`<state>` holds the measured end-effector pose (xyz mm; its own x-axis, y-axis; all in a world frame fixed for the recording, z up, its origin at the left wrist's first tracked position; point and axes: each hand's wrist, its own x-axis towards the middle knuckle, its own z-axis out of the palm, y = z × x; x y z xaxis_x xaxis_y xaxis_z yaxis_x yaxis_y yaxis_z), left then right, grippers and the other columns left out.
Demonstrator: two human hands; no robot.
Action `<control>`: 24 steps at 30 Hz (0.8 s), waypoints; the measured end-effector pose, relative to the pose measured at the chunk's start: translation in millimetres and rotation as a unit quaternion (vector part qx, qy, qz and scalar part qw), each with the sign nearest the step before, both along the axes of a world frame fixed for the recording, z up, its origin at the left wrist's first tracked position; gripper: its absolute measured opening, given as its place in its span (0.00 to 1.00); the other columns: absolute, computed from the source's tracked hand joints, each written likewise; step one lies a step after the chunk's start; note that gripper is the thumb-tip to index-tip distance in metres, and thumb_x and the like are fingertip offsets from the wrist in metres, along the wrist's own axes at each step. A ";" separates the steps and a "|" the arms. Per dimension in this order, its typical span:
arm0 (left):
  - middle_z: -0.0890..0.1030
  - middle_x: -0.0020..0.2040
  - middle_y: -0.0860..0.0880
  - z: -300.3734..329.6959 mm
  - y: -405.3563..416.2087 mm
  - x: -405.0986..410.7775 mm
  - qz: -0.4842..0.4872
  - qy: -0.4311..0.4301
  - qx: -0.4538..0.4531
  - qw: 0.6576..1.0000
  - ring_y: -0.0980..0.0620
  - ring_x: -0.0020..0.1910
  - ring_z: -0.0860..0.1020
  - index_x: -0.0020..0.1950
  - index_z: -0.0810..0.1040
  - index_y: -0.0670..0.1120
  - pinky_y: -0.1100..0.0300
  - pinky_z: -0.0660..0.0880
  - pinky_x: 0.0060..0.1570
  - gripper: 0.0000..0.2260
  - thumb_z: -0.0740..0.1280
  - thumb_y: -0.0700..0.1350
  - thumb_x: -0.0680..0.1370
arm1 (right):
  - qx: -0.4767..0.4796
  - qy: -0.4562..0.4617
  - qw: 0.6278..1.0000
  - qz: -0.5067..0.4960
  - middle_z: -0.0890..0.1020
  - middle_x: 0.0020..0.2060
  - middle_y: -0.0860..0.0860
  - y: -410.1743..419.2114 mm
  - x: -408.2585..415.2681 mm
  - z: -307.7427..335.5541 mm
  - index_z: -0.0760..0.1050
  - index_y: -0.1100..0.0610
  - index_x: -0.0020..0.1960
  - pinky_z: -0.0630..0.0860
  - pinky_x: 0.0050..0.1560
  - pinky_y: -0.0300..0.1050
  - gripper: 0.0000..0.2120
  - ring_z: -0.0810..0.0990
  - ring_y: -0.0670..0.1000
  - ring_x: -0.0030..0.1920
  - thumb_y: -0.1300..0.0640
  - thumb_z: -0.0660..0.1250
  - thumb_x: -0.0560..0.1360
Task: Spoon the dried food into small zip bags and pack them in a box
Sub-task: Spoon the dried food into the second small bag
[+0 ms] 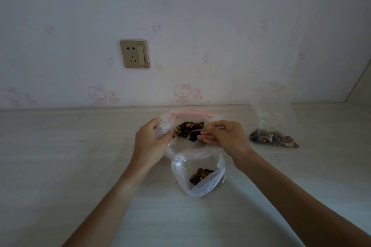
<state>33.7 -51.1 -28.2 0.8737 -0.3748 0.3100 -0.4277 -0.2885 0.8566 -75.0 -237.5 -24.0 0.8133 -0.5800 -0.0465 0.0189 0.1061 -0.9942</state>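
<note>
My left hand (pixel 149 139) grips crinkly big bag (pixel 170 122) rim; right hand (pixel 222 136) pinches thin, seemingly clear spoon (pixel 195 130) in nuts (pixel 187 131).

Dark brown dried food (pixel 189 130), gold socket (pixel 134 53)

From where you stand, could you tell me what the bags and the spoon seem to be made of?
The small clear bag nearest the person and the larger source bag look like thin glossy plastic film: see-through, crinkled, with glints. The pale slender spoon in the right hand seems translucent plastic, though it is too small to be sure.
</note>
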 end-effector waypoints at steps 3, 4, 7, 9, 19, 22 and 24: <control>0.85 0.43 0.61 1.3 1.7 0.4 -0.005 -0.004 -0.009 1.000 0.64 0.44 0.82 0.48 0.81 0.58 0.72 0.75 0.38 0.04 0.73 0.47 0.78 | 0.018 -0.004 1.000 0.003 0.88 0.44 0.60 -3.3 -8.1 1.9 0.79 0.66 0.54 0.85 0.44 0.44 0.06 0.89 0.57 0.46 0.64 0.66 0.83; 0.85 0.44 0.63 2.5 2.7 0.9 -0.005 -0.003 -0.013 1.000 0.69 0.46 0.81 0.50 0.81 0.59 0.76 0.73 0.39 0.05 0.73 0.49 0.78 | 0.027 -0.004 1.000 0.002 0.88 0.44 0.60 -4.8 -11.1 2.7 0.79 0.66 0.55 0.85 0.44 0.44 0.06 0.89 0.57 0.46 0.64 0.65 0.83; 0.83 0.51 0.62 6.3 5.2 4.0 0.005 -0.010 -0.007 1.000 0.72 0.48 0.79 0.59 0.81 0.56 0.75 0.73 0.41 0.11 0.75 0.52 0.77 | 0.050 -0.011 0.999 -0.001 0.88 0.44 0.60 -9.0 -20.5 7.6 0.77 0.67 0.57 0.85 0.42 0.43 0.07 0.89 0.58 0.47 0.63 0.63 0.84; 0.83 0.53 0.62 9.1 7.3 4.7 0.011 -0.013 0.008 1.000 0.70 0.46 0.80 0.62 0.81 0.56 0.72 0.74 0.40 0.15 0.75 0.54 0.76 | 0.056 -0.016 0.998 -0.001 0.88 0.44 0.60 -11.9 -26.9 13.6 0.76 0.68 0.58 0.84 0.42 0.43 0.08 0.89 0.58 0.47 0.63 0.63 0.84; 0.79 0.49 0.58 19.9 31.0 -31.8 0.040 -0.231 0.064 0.970 0.59 0.43 0.79 0.55 0.82 0.53 0.66 0.74 0.44 0.09 0.72 0.52 0.77 | 0.029 -0.052 0.997 0.045 0.87 0.48 0.63 -21.7 -69.3 49.0 0.78 0.67 0.54 0.85 0.44 0.47 0.07 0.88 0.62 0.49 0.63 0.65 0.83; 0.82 0.39 0.60 18.8 41.8 -51.1 -0.013 -0.152 0.119 0.981 0.62 0.37 0.81 0.46 0.82 0.58 0.67 0.73 0.35 0.08 0.67 0.59 0.78 | 0.038 -0.046 0.994 0.088 0.87 0.49 0.65 -21.8 -87.1 47.3 0.78 0.66 0.53 0.85 0.46 0.49 0.06 0.88 0.64 0.51 0.63 0.65 0.82; 0.83 0.37 0.63 13.1 44.4 -60.5 -0.055 -0.081 0.164 0.982 0.62 0.35 0.82 0.43 0.83 0.57 0.63 0.74 0.34 0.14 0.64 0.64 0.79 | 0.034 -0.035 0.993 0.108 0.86 0.49 0.66 -20.2 -97.1 42.7 0.79 0.65 0.52 0.85 0.46 0.50 0.06 0.87 0.65 0.51 0.63 0.66 0.82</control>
